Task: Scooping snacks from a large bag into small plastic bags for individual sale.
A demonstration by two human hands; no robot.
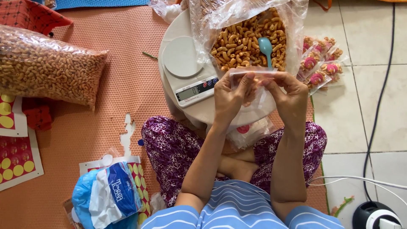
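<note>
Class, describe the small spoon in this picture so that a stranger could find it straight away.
Start at the round tray in front of the seated person, then the open clear bag of macaroni snacks beside the white kitchen scale. The spoon lies on the snacks, the only pale blue thing among orange-brown pieces.

Orange mat [127, 72] — snack bag [46, 63], sticker sheets [17, 159], tissue pack [111, 193].

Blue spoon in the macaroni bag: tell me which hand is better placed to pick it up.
Probably the right hand. It sits almost directly below the blue spoon in the open macaroni bag. The left hand is nearer the scale. Both hands currently have a grip on the small clear pouch.
</note>
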